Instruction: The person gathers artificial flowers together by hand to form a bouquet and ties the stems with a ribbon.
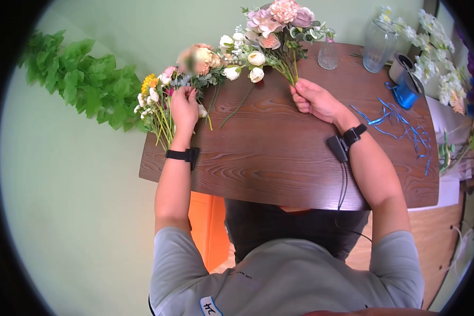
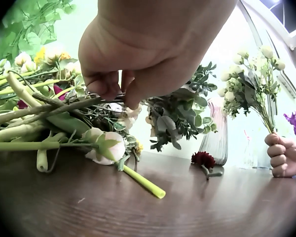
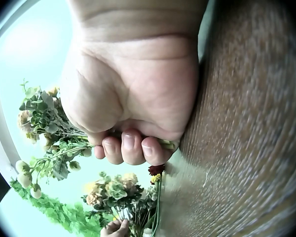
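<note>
In the head view the right hand (image 1: 318,101) grips the stems of an upright bouquet (image 1: 271,31) of pink, mauve and white flowers; the right wrist view shows its fingers (image 3: 130,145) curled round those stems. The left hand (image 1: 184,109) is among loose flowers at the table's left side. Seen from the left wrist, its thumb and fingertips (image 2: 130,96) pinch a thin dark stem (image 2: 79,103) above the pile. A pale rose (image 2: 108,148) and a cut green stem (image 2: 145,181) lie below that hand. Beyond are grey-green leaves (image 2: 170,118).
A ribbed glass vase (image 1: 379,46), a smaller glass vase (image 1: 327,55) and a blue ribbon spool (image 1: 407,90) stand at the back right. Tangled blue ribbon (image 1: 400,124) lies on the right of the wooden table (image 1: 279,163). A dark red flower (image 2: 203,159) lies near the back.
</note>
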`<state>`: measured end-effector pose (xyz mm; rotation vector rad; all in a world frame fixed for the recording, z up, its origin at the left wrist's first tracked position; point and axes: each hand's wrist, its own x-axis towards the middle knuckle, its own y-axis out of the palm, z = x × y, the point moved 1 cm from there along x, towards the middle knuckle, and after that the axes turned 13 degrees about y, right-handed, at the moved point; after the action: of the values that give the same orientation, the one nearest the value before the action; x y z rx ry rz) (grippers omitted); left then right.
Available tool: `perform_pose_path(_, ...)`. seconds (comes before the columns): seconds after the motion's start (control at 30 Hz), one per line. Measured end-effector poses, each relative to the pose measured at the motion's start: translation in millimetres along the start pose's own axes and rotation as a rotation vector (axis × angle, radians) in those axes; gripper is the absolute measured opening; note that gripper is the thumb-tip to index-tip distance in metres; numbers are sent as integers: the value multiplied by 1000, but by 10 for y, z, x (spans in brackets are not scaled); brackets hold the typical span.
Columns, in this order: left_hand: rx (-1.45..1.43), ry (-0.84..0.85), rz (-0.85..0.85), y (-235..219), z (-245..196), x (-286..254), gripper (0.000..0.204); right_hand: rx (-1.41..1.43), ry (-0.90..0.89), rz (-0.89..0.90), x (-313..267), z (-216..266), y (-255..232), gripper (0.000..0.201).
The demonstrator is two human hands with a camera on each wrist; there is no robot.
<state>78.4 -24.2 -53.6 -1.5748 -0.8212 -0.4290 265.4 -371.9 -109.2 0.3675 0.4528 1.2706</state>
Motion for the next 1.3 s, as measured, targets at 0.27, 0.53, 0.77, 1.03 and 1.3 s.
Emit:
perform_pose_path(0.27, -158, -29, -122, -160, -258, 101, 11, 9, -15, 9, 1, -19, -15, 22)
perform_pose_path(0.53, -440, -145, -100, -197, -970, 131, 12, 2, -50, 0, -25, -5, 13, 22)
perform_pose_path(0.77, -919, -185, 61, 314, -1473, 25, 14, 10, -89, 10, -5, -17, -13, 21)
perform_pose_path(1.03, -975, -194, 148, 697, -1778, 82, 21, -36, -76, -31, 24, -46, -22, 21)
perform_pose_path(1.3, -953, -175, 140, 692, -2016, 212, 18, -109, -124, -54, 31, -51, -9, 27)
